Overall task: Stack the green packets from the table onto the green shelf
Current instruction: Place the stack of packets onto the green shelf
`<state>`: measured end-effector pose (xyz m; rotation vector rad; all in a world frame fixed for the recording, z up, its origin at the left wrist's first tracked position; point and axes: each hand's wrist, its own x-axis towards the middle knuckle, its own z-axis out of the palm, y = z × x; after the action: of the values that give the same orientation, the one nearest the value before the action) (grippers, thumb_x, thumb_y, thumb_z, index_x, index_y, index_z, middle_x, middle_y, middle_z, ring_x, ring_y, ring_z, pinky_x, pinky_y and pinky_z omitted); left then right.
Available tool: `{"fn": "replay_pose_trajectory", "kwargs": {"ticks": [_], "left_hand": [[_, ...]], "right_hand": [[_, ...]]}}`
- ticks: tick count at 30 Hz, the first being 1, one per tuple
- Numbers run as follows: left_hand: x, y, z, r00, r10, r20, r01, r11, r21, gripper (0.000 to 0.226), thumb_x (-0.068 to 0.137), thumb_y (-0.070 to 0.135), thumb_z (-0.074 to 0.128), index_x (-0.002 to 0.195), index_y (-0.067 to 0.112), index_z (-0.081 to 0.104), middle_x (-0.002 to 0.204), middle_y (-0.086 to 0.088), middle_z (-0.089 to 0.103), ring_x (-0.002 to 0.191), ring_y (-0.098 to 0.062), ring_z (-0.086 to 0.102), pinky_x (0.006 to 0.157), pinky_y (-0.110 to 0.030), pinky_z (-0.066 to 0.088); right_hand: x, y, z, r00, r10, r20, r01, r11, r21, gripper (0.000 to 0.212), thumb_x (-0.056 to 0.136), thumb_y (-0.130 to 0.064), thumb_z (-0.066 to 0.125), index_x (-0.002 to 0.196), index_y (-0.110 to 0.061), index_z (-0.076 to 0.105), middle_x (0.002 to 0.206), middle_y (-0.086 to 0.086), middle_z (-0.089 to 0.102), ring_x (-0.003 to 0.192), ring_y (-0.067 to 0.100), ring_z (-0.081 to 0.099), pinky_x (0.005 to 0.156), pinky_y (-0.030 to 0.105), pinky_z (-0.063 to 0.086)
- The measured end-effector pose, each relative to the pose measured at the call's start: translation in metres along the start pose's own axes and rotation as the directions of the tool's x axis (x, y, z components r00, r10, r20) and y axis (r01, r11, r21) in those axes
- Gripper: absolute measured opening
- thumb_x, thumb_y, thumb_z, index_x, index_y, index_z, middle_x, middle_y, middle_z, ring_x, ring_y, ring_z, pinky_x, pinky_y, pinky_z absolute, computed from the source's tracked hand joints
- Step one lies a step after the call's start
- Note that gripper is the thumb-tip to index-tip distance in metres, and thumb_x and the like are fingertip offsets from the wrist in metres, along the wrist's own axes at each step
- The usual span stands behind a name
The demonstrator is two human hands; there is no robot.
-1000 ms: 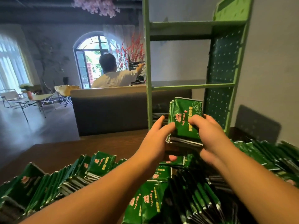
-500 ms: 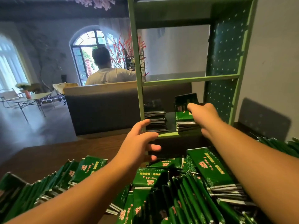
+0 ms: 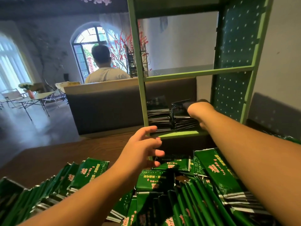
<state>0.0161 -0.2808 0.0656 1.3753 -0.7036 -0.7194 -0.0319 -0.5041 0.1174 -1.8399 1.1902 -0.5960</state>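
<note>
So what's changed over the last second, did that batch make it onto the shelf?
Yes. The right hand carried the bundle of packets from above the table into the green shelf's lowest bay, onto the right-hand stack beside the left stack; it is still on them. The left hand let go and drew back, open, above the table. The packets on the table stayed put.
</note>
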Motion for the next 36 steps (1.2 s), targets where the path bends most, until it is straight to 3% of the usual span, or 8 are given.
{"fn": "replay_pose_trajectory", "kwargs": {"ticks": [3,6,9,16,19,27,31,36], "left_hand": [[0.0,0.0,-0.001,1.0,-0.003,0.0,0.003,1.0,-0.004,0.039,0.095,0.004,0.058,0.126,0.027,0.062,0.119,-0.013,0.066,0.085,-0.025,0.066,0.066,-0.038,0.05],[0.0,-0.001,0.0,1.0,-0.013,-0.021,0.013,1.0,-0.001,0.039,0.096,0.003,0.059,0.125,0.028,0.061,0.118,-0.011,0.066,0.085,-0.025,0.067,0.065,-0.035,0.052],[-0.003,-0.001,0.0,0.999,-0.015,-0.037,0.015,1.0,-0.007,0.04,0.096,0.001,0.059,0.125,0.028,0.061,0.118,-0.01,0.066,0.084,-0.024,0.067,0.065,-0.036,0.052],[-0.016,0.006,0.003,0.997,-0.037,-0.064,0.034,0.998,-0.053,0.035,0.098,0.003,0.057,0.125,0.026,0.06,0.12,-0.011,0.065,0.081,-0.026,0.069,0.063,-0.035,0.052],[-0.029,0.007,0.013,0.997,-0.049,-0.052,0.046,0.998,-0.052,0.034,0.098,0.004,0.057,0.123,0.027,0.061,0.121,-0.01,0.064,0.083,-0.027,0.072,0.062,-0.035,0.053],[-0.08,0.005,0.035,0.999,-0.03,0.036,0.031,0.999,-0.017,0.027,0.097,0.001,0.056,0.116,0.019,0.063,0.117,-0.009,0.064,0.075,-0.026,0.073,0.055,-0.032,0.054],[-0.102,0.0,0.037,0.998,-0.013,0.065,0.013,1.0,0.004,0.024,0.097,0.001,0.057,0.113,0.017,0.066,0.107,-0.006,0.066,0.07,-0.019,0.069,0.056,-0.032,0.053],[-0.121,-0.011,0.039,0.998,-0.01,0.059,0.008,0.999,0.033,0.023,0.097,0.001,0.057,0.111,0.015,0.067,0.106,-0.007,0.067,0.069,-0.018,0.07,0.058,-0.032,0.053]], "right_hand": [[0.003,-0.006,0.006,0.999,-0.04,-0.034,0.034,0.984,-0.178,0.046,0.101,-0.039,0.054,0.129,-0.002,0.056,0.106,0.013,0.059,0.094,0.027,0.057,0.085,0.035,0.048],[0.006,-0.008,0.012,0.994,-0.096,-0.052,0.074,0.944,-0.322,0.06,0.103,-0.045,0.05,0.149,-0.007,0.041,0.137,0.018,0.055,0.122,0.033,0.056,0.102,0.041,0.048],[0.009,-0.009,0.013,0.988,-0.146,-0.046,0.112,0.895,-0.432,0.057,0.102,-0.046,0.049,0.148,-0.013,0.043,0.137,0.015,0.055,0.122,0.035,0.055,0.1,0.043,0.05],[-0.02,0.011,-0.003,0.936,-0.309,-0.166,0.219,0.884,-0.414,0.054,0.099,-0.049,0.049,0.143,-0.018,0.05,0.134,0.015,0.058,0.114,0.035,0.06,0.09,0.043,0.052],[-0.049,0.024,-0.018,0.897,-0.396,-0.195,0.278,0.851,-0.446,0.056,0.096,-0.054,0.05,0.142,-0.022,0.05,0.146,0.013,0.044,0.117,0.035,0.059,0.093,0.047,0.052],[-0.127,0.066,-0.041,0.92,-0.39,-0.029,0.304,0.76,-0.575,0.056,0.093,-0.052,0.061,0.143,-0.03,0.048,0.17,0.007,0.006,0.138,0.033,0.047,0.103,0.044,0.046],[-0.157,0.087,-0.043,0.929,-0.354,0.112,0.308,0.567,-0.764,0.07,0.086,-0.07,0.055,0.146,-0.038,0.041,0.152,0.006,0.042,0.137,0.034,0.041,0.105,0.05,0.043],[-0.176,0.108,-0.04,0.961,-0.194,0.196,0.26,0.4,-0.879,0.095,0.073,-0.085,0.058,0.153,-0.04,0.029,0.155,0.006,0.039,0.14,0.036,0.039,0.105,0.054,0.044]]}}
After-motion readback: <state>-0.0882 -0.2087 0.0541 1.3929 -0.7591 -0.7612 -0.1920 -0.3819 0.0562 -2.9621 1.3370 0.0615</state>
